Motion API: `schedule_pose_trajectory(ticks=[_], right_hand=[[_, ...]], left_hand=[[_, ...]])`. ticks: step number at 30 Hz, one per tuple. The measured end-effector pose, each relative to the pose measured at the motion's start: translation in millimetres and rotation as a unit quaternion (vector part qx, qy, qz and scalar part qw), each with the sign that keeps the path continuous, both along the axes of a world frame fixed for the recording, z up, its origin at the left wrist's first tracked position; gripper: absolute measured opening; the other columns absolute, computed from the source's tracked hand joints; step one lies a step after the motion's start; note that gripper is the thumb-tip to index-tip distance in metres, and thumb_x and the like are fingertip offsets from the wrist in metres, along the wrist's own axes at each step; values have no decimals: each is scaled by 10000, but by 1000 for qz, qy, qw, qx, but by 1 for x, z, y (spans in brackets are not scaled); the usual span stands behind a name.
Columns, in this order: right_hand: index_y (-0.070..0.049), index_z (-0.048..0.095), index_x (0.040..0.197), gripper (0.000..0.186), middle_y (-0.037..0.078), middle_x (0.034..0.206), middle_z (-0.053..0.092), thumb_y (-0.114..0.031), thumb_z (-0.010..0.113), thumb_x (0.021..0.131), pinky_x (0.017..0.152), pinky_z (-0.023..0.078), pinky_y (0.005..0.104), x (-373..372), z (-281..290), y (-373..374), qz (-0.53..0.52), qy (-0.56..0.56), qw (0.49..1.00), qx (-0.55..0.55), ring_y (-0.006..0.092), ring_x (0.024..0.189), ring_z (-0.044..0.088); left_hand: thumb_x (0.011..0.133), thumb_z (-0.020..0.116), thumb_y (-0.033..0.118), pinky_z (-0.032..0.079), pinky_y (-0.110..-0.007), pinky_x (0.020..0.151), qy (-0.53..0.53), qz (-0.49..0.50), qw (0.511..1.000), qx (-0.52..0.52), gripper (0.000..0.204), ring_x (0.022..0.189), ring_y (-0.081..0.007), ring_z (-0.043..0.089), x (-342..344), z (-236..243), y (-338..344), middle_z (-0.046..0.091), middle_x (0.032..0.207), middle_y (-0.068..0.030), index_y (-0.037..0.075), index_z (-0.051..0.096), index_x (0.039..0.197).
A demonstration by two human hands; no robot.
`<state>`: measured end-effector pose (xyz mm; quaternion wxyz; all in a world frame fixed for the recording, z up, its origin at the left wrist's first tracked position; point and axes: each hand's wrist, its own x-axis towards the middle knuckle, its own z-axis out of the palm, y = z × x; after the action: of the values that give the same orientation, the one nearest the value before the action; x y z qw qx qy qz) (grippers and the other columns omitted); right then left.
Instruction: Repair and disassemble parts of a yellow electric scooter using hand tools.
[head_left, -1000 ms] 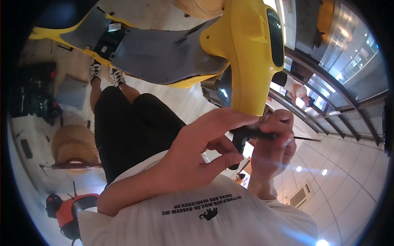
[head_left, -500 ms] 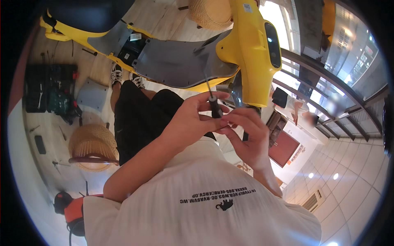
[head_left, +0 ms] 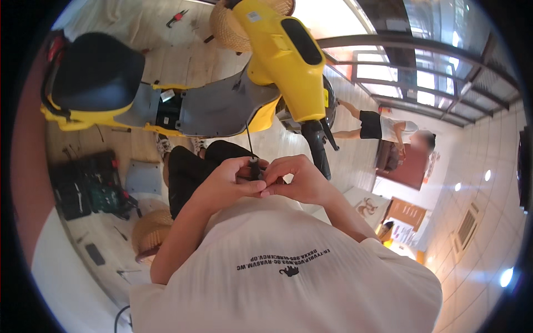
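Observation:
A screwdriver [head_left: 255, 169] with a dark handle and a thin shaft pointing up and away stands in my left hand [head_left: 225, 182], whose fingers are wrapped round the handle. My right hand [head_left: 302, 178] meets it in front of my shirt, thumb and fingertips pinched together beside the handle's near end. Whether a small piece sits in that pinch is hidden. Just beyond both hands is a yellow scooter [head_left: 291, 66] with a grey footboard [head_left: 214, 108] and a black seat [head_left: 97, 72]. An uncovered compartment [head_left: 168, 114] shows in the footboard near the seat.
On the floor at left lie an open black tool case [head_left: 69, 191], a grey panel [head_left: 143, 176] and a dark flat object [head_left: 95, 254]. A woven stool [head_left: 150, 233] stands close by; another woven seat [head_left: 227, 28] is behind the scooter. Another person [head_left: 388, 127] stands at right.
The view has swung, so the scooter appears farther left and the other person shows more fully. My hands appear lower and closer together, the screwdriver still in the left.

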<state>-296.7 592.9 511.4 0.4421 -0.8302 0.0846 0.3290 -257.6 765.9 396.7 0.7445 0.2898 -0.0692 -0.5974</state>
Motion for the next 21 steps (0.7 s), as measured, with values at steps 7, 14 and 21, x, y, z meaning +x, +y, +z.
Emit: schedule_pose_trajectory(ticks=[7,14,21], right_hand=[[39,674,929,106,93,994,673,50,684,823,852,529,275,-5,5,-28,-292,-209,933,22,149,929,642],[51,677,955,124,82,918,704,3,690,841,779,540,240,1,11,-52,-261,-188,943,81,115,840,662],[64,663,959,111,107,890,693,10,660,862,726,558,265,-8,9,-75,-276,-171,928,182,139,785,669]], left_hand=[[903,566,80,479,-310,656,-403,-3,892,206,121,766,-174,609,16,24,6,621,876,-99,37,588,1014],[900,548,67,434,-336,682,-563,59,805,178,113,722,-234,530,20,46,-15,563,777,-104,38,590,1000],[881,567,72,425,-369,712,-582,45,784,213,111,771,-283,509,3,46,-34,570,794,-121,32,587,983]])
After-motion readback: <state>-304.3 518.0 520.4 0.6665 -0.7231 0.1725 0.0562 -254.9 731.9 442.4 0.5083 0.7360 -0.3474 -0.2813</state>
